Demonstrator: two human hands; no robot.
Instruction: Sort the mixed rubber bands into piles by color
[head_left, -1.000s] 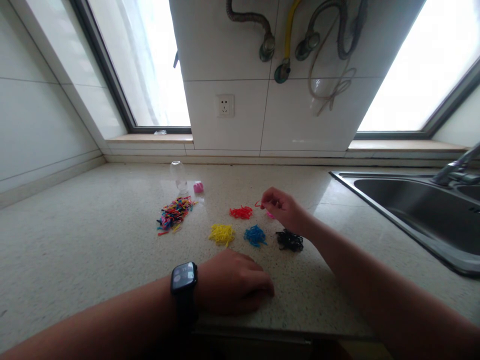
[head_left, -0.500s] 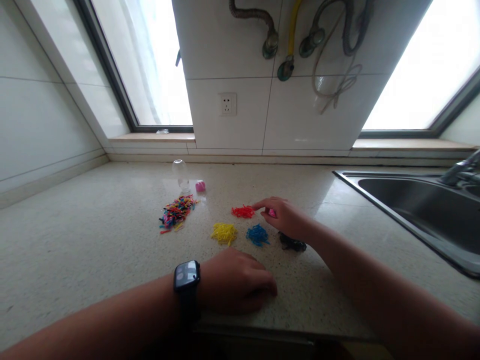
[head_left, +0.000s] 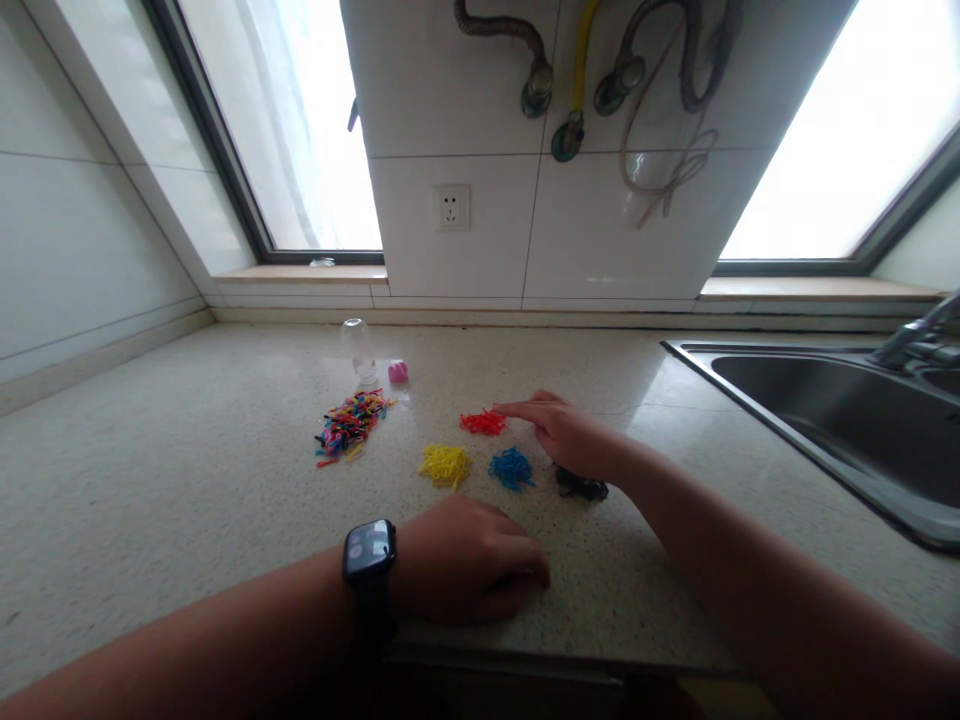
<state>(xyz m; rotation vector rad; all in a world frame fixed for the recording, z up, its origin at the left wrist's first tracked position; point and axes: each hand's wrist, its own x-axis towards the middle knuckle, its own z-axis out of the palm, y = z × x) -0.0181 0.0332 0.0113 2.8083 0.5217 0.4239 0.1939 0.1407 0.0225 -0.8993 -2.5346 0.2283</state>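
Note:
My right hand (head_left: 570, 432) reaches over the counter with its index finger stretched out. That fingertip touches the right side of a small pile of red rubber bands (head_left: 482, 423). Black rubber bands (head_left: 580, 484) lie partly covered below this hand, and blue ones (head_left: 511, 468) sit in front of it. Yellow rubber bands (head_left: 445, 466) form another heap to the left. Near the counter's front edge rests my left hand (head_left: 471, 562), a watch (head_left: 370, 549) on its wrist, fingers curled in with nothing visible in them. Farther left is a mixed-colour pile of rubber bands (head_left: 351, 424).
Behind the mixed pile are a clear jar-like container (head_left: 359, 352) and a small pink object (head_left: 398, 372). A steel sink (head_left: 795, 400) with a faucet (head_left: 919, 335) is set into the counter (head_left: 187, 500) at right. Pipes and a socket (head_left: 452, 208) are on the wall.
My right index finger has straightened and sits slightly farther left over the red pile. The pink bit seen under that hand is now hidden. My left hand stays in place.

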